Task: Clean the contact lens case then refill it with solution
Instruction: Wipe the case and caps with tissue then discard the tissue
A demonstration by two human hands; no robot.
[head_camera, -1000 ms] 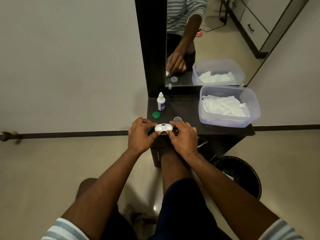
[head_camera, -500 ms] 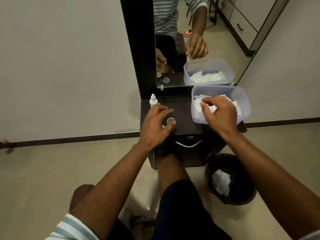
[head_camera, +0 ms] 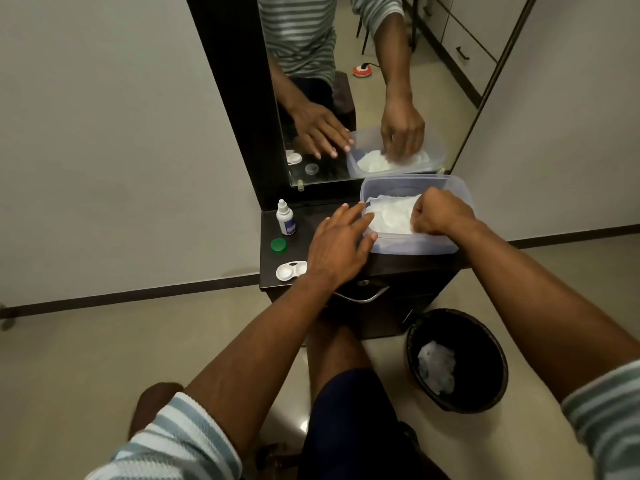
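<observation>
Right hand closed around tissue inside plastic tub; left hand spread flat, bracing tub's left wall. Advisable: lift one sheet only, tub held steady. Open lens case waiting near tabletop's front-left corner.

- No text, brand, number or sign can be read anywhere.
- A blue label is seen on the small white solution bottle, just behind the green cap, but its print is too small and blurred to be read.
- No marking is made out on the white contact lens case in front of that bottle.
</observation>
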